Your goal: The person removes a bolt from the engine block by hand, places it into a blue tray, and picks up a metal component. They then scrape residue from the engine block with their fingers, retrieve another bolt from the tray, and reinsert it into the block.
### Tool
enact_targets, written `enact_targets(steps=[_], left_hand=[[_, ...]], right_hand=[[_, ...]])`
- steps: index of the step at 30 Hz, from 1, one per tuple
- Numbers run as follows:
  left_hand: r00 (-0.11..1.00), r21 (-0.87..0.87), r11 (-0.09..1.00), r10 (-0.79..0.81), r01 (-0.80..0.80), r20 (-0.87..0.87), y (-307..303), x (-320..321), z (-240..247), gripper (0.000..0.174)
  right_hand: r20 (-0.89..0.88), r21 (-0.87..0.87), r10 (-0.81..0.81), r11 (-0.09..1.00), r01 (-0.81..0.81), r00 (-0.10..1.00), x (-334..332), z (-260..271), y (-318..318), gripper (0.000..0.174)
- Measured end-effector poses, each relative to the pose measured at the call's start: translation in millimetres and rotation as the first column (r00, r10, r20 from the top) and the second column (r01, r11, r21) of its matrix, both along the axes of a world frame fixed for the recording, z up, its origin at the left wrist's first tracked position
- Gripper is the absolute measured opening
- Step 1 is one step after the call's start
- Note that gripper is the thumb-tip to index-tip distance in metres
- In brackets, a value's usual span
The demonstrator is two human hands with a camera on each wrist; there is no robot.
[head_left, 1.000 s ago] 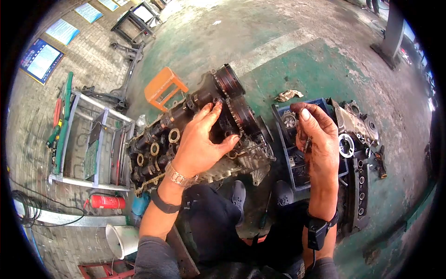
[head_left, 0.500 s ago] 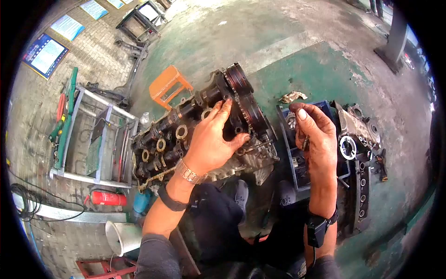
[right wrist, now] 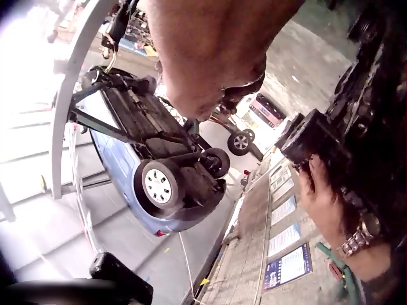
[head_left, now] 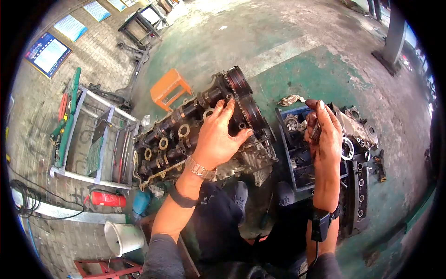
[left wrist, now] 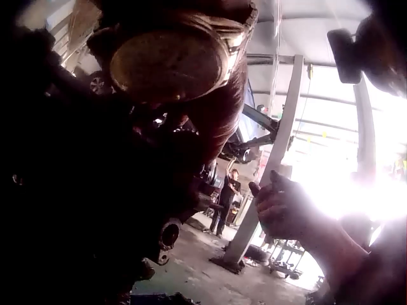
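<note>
An oily engine cylinder head (head_left: 251, 162) with camshafts (head_left: 179, 118) lies at a slant before me. At its right end stand two dark timing sprockets (head_left: 239, 83) with a chain round them. My left hand (head_left: 213, 139) rests on the head beside the sprockets, fingers spread and fingertips on the metal. To the right, my right hand (head_left: 329, 139) is raised over a blue tray (head_left: 289, 162), its fingers blackened and bent round a small dark part (head_left: 316, 132). I cannot tell what that part is. The right wrist view shows the part (right wrist: 238, 95) mostly hidden under the hand.
The tray holds several metal parts. Right of it lie a metal housing (head_left: 360, 130), a white ring (head_left: 347, 149) and a long dark cover (head_left: 358, 195). An orange stool (head_left: 168, 86) stands behind the engine. At left are a metal frame (head_left: 88, 139), a red extinguisher (head_left: 109, 198) and a bucket (head_left: 125, 238).
My right hand has turned and shifted slightly right, its fingers now pointing more upward round the dark part. My left hand has stayed on the cylinder head. The view has shifted a little.
</note>
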State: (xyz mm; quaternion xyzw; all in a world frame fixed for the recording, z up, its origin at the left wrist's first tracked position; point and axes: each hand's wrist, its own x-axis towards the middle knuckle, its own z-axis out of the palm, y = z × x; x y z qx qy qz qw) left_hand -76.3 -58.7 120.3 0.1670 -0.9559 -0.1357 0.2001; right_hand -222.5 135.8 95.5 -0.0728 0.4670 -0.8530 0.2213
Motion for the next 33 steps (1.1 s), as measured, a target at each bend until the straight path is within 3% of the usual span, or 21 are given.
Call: enact_targets(steps=[6, 8, 10, 12, 14, 15, 20, 22, 24, 27, 30, 33], left_hand=[[0.988, -0.107, 0.994, -0.025, 0.009, -0.155, 2, 4, -12, 0.076], [0.924, 0.136, 0.984, -0.057, 0.117, -0.378, 2, 5, -14, 0.066], [0.860, 0.381, 0.918, 0.107, 0.108, -0.500, -1, 7, -11, 0.038], [0.827, 0.524, 0.850, 0.266, 0.040, -0.495, -9, 9, -4, 0.027], [0.783, 0.411, 0.910, 0.222, 0.047, -0.581, -24, 8, -7, 0.019], [0.806, 0.434, 0.901, 0.239, 0.025, -0.541, -27, 10, -8, 0.017], [0.905, 0.406, 0.912, 0.217, -0.055, -0.365, -35, 26, -8, 0.014], [0.912, 0.307, 0.948, 0.052, 0.083, -0.408, -43, 33, -16, 0.015], [0.897, 0.392, 0.912, 0.074, 0.116, -0.437, -42, 36, -16, 0.016], [0.879, 0.235, 0.965, 0.008, 0.119, -0.477, -41, 37, -22, 0.017], [0.862, 0.296, 0.940, 0.001, 0.173, -0.507, -43, 40, -22, 0.021], [0.843, 0.296, 0.937, 0.002, 0.187, -0.537, -44, 40, -24, 0.022]], right_hand=[[-0.001, -0.023, -0.002, 1.000, 0.002, 1.000, -1, 0, 0, 0.030], [-0.010, -0.019, -0.003, 1.000, 0.002, 1.000, -2, -2, -1, 0.029], [-0.116, 0.050, -0.009, 0.999, 0.015, 0.993, 0, -6, -4, 0.028], [-0.111, 0.095, -0.026, 0.995, 0.037, 0.993, 8, -3, -9, 0.026], [-0.279, 0.116, 0.033, 0.993, 0.000, 0.960, 16, -6, -10, 0.022], [-0.341, 0.237, 0.083, 0.972, 0.000, 0.936, 21, -2, -10, 0.019], [-0.691, 0.431, 0.207, 0.887, 0.165, 0.692, 50, 4, -26, 0.015], [-0.771, 0.433, 0.222, 0.871, 0.234, 0.597, 60, 3, -37, 0.016], [-0.800, 0.463, 0.283, 0.852, 0.244, 0.529, 64, 1, -43, 0.016], [-0.747, 0.547, 0.316, 0.792, 0.271, 0.584, 73, -2, -51, 0.015], [-0.812, 0.514, 0.317, 0.785, 0.346, 0.490, 72, -3, -56, 0.015], [-0.806, 0.528, 0.299, 0.751, 0.395, 0.510, 74, -4, -57, 0.011]])
